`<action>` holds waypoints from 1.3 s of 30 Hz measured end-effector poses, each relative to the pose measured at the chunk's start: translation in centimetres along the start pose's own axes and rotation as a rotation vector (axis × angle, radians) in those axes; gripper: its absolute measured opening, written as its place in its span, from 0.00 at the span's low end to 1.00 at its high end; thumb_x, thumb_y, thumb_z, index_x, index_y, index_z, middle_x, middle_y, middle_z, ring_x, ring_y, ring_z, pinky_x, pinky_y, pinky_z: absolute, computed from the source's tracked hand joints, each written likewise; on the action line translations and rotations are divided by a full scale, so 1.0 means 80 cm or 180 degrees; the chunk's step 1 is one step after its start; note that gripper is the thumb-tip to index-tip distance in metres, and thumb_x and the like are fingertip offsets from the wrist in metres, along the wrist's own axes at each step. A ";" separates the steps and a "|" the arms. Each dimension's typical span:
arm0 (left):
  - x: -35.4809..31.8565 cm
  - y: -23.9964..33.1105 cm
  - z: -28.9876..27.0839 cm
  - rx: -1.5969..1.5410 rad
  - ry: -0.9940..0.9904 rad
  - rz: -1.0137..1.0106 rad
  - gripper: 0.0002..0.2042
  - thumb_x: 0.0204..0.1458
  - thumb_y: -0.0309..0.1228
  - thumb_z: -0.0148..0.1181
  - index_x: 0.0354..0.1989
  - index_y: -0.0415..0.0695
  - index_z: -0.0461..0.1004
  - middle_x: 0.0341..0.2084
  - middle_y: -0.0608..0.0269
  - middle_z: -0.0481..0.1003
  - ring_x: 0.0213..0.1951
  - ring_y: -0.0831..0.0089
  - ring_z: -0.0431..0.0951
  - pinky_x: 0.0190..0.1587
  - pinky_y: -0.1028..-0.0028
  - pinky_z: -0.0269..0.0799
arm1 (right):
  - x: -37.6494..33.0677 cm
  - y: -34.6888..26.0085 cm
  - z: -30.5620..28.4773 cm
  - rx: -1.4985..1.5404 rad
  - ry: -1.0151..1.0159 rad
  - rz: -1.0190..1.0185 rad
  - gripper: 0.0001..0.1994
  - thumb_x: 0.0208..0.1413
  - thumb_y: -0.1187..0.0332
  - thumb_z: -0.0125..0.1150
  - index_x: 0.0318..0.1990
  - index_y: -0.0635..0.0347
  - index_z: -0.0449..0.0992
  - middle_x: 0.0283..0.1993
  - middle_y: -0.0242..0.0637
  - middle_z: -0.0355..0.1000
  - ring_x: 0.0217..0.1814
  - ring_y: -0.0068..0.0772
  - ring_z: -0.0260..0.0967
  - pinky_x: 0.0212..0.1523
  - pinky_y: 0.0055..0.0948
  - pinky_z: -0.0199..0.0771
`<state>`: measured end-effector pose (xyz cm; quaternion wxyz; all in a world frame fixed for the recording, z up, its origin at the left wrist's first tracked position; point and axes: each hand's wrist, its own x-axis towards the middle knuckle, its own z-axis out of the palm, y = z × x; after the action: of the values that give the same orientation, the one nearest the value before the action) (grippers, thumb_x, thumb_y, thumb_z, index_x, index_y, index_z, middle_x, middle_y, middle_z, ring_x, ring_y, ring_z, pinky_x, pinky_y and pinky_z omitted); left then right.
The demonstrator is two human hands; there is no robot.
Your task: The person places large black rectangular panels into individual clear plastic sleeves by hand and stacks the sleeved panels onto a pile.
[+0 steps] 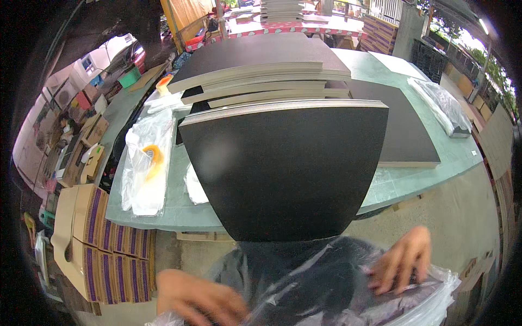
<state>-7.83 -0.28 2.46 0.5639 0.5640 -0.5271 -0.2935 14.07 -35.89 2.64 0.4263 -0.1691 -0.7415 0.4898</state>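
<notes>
A stack of black boards [288, 168] with pale edges stands tilted up in front of me, against the near side of the table. Below its lower edge a clear plastic bag [321, 288] spreads across my dark clothing. I cannot tell whether the boards' lower end is inside it. My left hand [201, 299], slightly blurred, has its fingers curled on the bag at the lower left. On the right, my right hand [402, 263] bends its fingers over the bag's other side, where the plastic bunches up.
Several more black boards [261, 54] lie piled on the green table [413, 182]. A tape roll [154, 157] rests on white plastic bags [144, 190] at left. A wrapped pack [440, 106] lies far right. Flattened cardboard boxes [103, 244] stand on the floor at left.
</notes>
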 end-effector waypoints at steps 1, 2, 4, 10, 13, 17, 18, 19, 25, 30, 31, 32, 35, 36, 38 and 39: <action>0.010 -0.035 -0.003 -0.0317 0.0262 -0.0586 0.23 0.50 0.41 0.51 0.53 0.42 0.60 0.53 0.45 0.57 0.58 0.60 0.53 0.58 0.63 0.47 | 0.018 0.025 0.006 0.0229 0.0112 0.0744 0.25 0.53 0.54 0.47 0.52 0.64 0.63 0.58 0.52 0.52 0.61 0.46 0.48 0.58 0.40 0.47; 0.011 -0.086 -0.003 -0.0630 0.0528 -0.1177 0.24 0.51 0.40 0.49 0.55 0.43 0.58 0.55 0.49 0.55 0.59 0.60 0.50 0.59 0.62 0.43 | 0.020 0.058 0.018 0.0476 0.0219 0.1484 0.26 0.54 0.52 0.45 0.54 0.62 0.61 0.61 0.51 0.47 0.64 0.45 0.43 0.60 0.40 0.43; -0.015 -0.192 0.028 0.0073 0.1181 -0.2581 0.28 0.53 0.50 0.39 0.57 0.44 0.53 0.59 0.55 0.48 0.62 0.61 0.42 0.61 0.63 0.35 | -0.027 0.151 0.022 0.0203 0.0603 0.2664 0.26 0.54 0.51 0.43 0.56 0.55 0.59 0.62 0.48 0.47 0.64 0.44 0.42 0.60 0.37 0.45; -0.098 -0.307 0.038 -0.0468 0.2240 -0.3944 0.36 0.48 0.58 0.37 0.59 0.45 0.48 0.60 0.51 0.43 0.62 0.59 0.38 0.61 0.62 0.34 | -0.129 0.268 0.032 0.0556 0.1776 0.4610 0.28 0.52 0.46 0.43 0.57 0.51 0.58 0.62 0.41 0.48 0.65 0.40 0.41 0.61 0.37 0.41; -0.136 -0.310 0.011 0.0508 0.1353 -0.3969 0.31 0.47 0.55 0.44 0.52 0.41 0.61 0.50 0.50 0.62 0.54 0.59 0.58 0.55 0.65 0.52 | -0.129 0.268 0.030 0.0448 0.2073 0.4757 0.29 0.52 0.45 0.42 0.57 0.52 0.58 0.62 0.40 0.49 0.65 0.39 0.41 0.61 0.37 0.40; -0.135 -0.119 -0.085 0.1118 0.3034 -0.3738 0.12 0.44 0.34 0.51 0.32 0.38 0.72 0.28 0.55 0.74 0.30 0.70 0.73 0.32 0.72 0.68 | -0.147 0.286 0.040 0.0305 0.2159 0.4629 0.28 0.53 0.45 0.40 0.56 0.53 0.59 0.61 0.39 0.50 0.64 0.39 0.42 0.62 0.35 0.39; -0.135 -0.097 -0.105 0.1376 0.3792 -0.3551 0.11 0.45 0.34 0.51 0.30 0.38 0.71 0.25 0.56 0.73 0.28 0.72 0.73 0.30 0.72 0.68 | -0.145 0.283 0.043 0.0321 0.2264 0.4675 0.28 0.53 0.44 0.39 0.56 0.53 0.59 0.61 0.38 0.50 0.64 0.39 0.42 0.62 0.34 0.38; -0.137 -0.083 -0.115 0.1644 0.4603 -0.3346 0.10 0.45 0.33 0.50 0.27 0.38 0.71 0.23 0.58 0.73 0.26 0.75 0.73 0.27 0.73 0.67 | -0.150 0.292 0.039 0.0108 0.2100 0.4751 0.28 0.53 0.45 0.39 0.56 0.53 0.59 0.61 0.40 0.50 0.65 0.40 0.41 0.62 0.35 0.38; -0.178 -0.238 -0.183 0.3119 0.4691 -0.2689 0.09 0.45 0.30 0.47 0.27 0.37 0.71 0.22 0.53 0.72 0.26 0.66 0.73 0.29 0.70 0.66 | -0.162 0.309 0.046 -0.0425 0.1952 0.4818 0.29 0.52 0.43 0.39 0.57 0.51 0.58 0.62 0.44 0.47 0.65 0.45 0.38 0.62 0.40 0.36; -0.179 -0.271 -0.172 0.2739 0.4682 -0.2987 0.10 0.47 0.31 0.46 0.28 0.37 0.70 0.22 0.54 0.72 0.25 0.66 0.72 0.28 0.70 0.66 | -0.163 0.308 0.046 -0.0361 0.2131 0.4735 0.30 0.51 0.42 0.40 0.57 0.50 0.58 0.62 0.44 0.46 0.65 0.44 0.38 0.62 0.39 0.35; -0.179 -0.268 -0.178 0.2731 0.4660 -0.2983 0.10 0.47 0.31 0.46 0.28 0.37 0.70 0.22 0.55 0.72 0.25 0.66 0.72 0.28 0.70 0.66 | -0.157 0.302 0.046 -0.0346 0.2162 0.4750 0.30 0.51 0.42 0.41 0.57 0.50 0.58 0.62 0.44 0.46 0.65 0.44 0.38 0.62 0.39 0.36; -0.178 -0.265 -0.185 0.2736 0.4662 -0.2954 0.10 0.47 0.31 0.45 0.29 0.37 0.70 0.22 0.55 0.72 0.25 0.65 0.72 0.28 0.70 0.66 | -0.160 0.302 0.049 -0.0305 0.2235 0.4769 0.30 0.50 0.42 0.41 0.57 0.50 0.58 0.62 0.44 0.46 0.65 0.44 0.39 0.62 0.40 0.36; -0.178 -0.252 -0.199 0.2812 0.4723 -0.2950 0.10 0.49 0.32 0.45 0.29 0.37 0.69 0.21 0.56 0.71 0.24 0.65 0.72 0.28 0.70 0.66 | -0.165 0.308 0.052 -0.0236 0.2338 0.4726 0.31 0.50 0.42 0.42 0.56 0.51 0.59 0.61 0.44 0.48 0.65 0.44 0.40 0.62 0.40 0.37; -0.180 -0.247 -0.202 0.2834 0.4761 -0.2952 0.10 0.49 0.32 0.44 0.30 0.38 0.69 0.21 0.56 0.71 0.24 0.65 0.71 0.28 0.70 0.66 | -0.166 0.309 0.051 -0.0237 0.2348 0.4672 0.31 0.50 0.42 0.42 0.56 0.51 0.60 0.60 0.44 0.48 0.65 0.44 0.40 0.62 0.40 0.38; -0.184 -0.240 -0.205 0.2847 0.4845 -0.2944 0.10 0.50 0.32 0.44 0.30 0.38 0.69 0.21 0.57 0.71 0.24 0.65 0.71 0.27 0.70 0.66 | -0.170 0.313 0.051 -0.0206 0.2353 0.4687 0.31 0.50 0.42 0.42 0.56 0.52 0.60 0.60 0.44 0.49 0.64 0.45 0.41 0.61 0.39 0.39; -0.184 -0.238 -0.207 0.2846 0.4868 -0.2958 0.11 0.50 0.32 0.43 0.30 0.38 0.69 0.21 0.57 0.71 0.23 0.65 0.71 0.27 0.71 0.66 | -0.172 0.316 0.051 -0.0174 0.2347 0.4756 0.31 0.50 0.42 0.42 0.56 0.52 0.60 0.60 0.44 0.49 0.64 0.45 0.41 0.61 0.39 0.39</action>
<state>8.53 15.09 -16.25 0.3168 0.9116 0.1882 0.1822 14.57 -35.73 -26.40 0.2003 -0.7764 -0.2586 0.5388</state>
